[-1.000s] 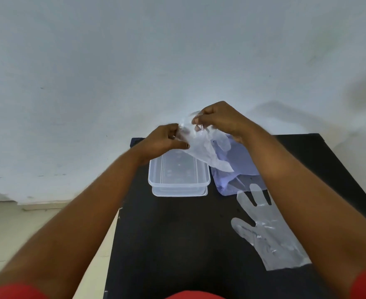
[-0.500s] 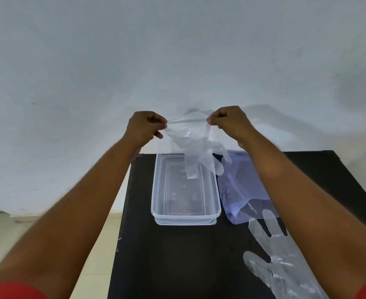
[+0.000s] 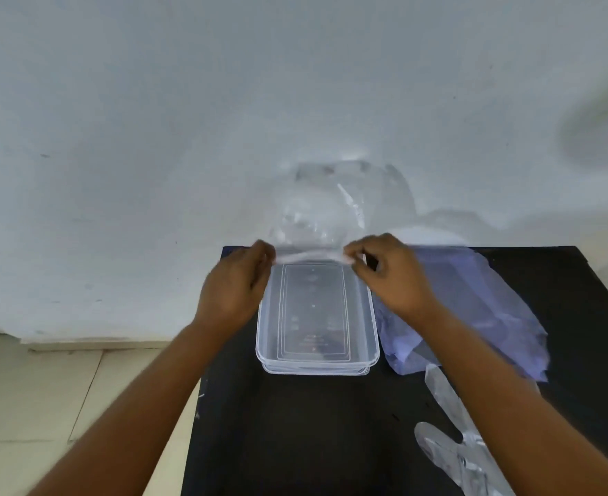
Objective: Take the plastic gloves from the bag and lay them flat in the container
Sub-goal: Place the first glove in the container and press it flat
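Observation:
My left hand and my right hand each pinch one corner of a clear plastic glove, stretching its cuff edge between them. The glove billows upward above the far end of the clear rectangular container, which stands on the black table with nothing seen inside it. A pale purple plastic bag lies flat to the right of the container. A second clear glove lies flat on the table at the near right, partly under my right forearm.
The black table stands against a white wall. Its left edge drops to a tiled floor. Bare tabletop lies in front of the container.
My hands have come down from chest height to the container's far rim, and the glove, which hung below them, now balloons upward above them. The view has tilted down.

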